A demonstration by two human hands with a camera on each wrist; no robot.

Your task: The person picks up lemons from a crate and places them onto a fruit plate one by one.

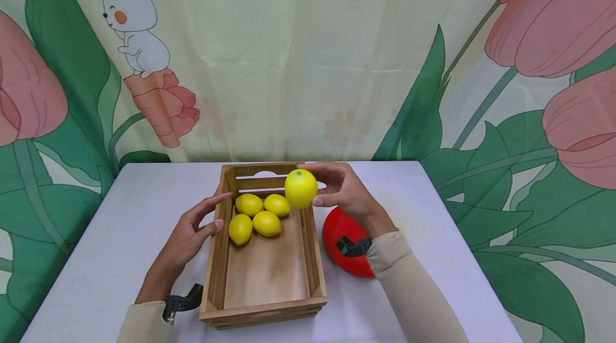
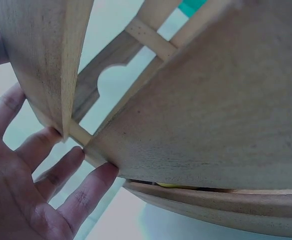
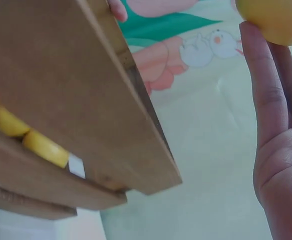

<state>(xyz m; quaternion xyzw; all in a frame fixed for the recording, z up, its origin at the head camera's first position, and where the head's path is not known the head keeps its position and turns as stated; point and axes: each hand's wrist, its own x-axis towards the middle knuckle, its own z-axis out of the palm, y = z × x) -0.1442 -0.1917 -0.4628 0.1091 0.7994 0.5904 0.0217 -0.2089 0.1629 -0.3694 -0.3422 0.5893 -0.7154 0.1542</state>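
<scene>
My right hand [image 1: 339, 188] pinches a yellow lemon [image 1: 300, 189] between thumb and fingers, above the right rim of a slatted wooden crate [image 1: 267, 279]. The lemon's stem end faces the head camera. In the right wrist view, the held lemon [image 3: 273, 22] is at the top edge, partly cut off. My left hand [image 1: 194, 228] is at the crate's left side. The left wrist view shows its spread fingertips [image 2: 105, 172] touching the outer slats. Several more lemons [image 1: 267, 223] lie grouped in the far left part of the crate.
A red round dish [image 1: 344, 263] is on the table right of the crate, partly hidden by my right wrist. The white-covered table [image 1: 144, 193] ends at a printed curtain [image 1: 293, 65] with a rabbit and tulips.
</scene>
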